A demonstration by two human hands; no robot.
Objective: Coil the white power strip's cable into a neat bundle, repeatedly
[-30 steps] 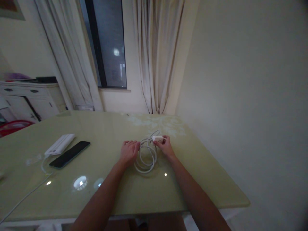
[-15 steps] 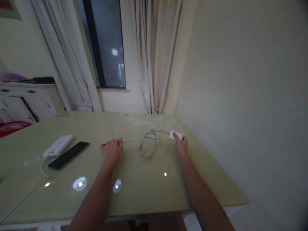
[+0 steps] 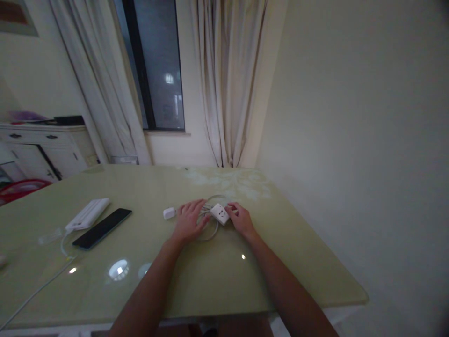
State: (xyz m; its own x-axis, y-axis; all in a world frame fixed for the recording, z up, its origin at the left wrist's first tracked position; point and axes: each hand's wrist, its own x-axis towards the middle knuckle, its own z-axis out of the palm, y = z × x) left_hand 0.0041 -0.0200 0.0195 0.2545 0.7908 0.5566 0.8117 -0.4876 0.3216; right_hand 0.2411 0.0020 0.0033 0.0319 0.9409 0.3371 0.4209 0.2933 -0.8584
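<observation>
Left hand [image 3: 189, 220]: spread flat, palm down on coiled cable [image 3: 207, 238] at mid-table [image 3: 210, 285], gripping nothing. Right hand [image 3: 241, 220]: fingers curled, pinching socket [image 3: 220, 214] just beside left fingertips. Plug [image 3: 169, 213]: on table, just left of left hand.

Single head-worn view, forward and down over the table [image 3: 217, 281].
</observation>
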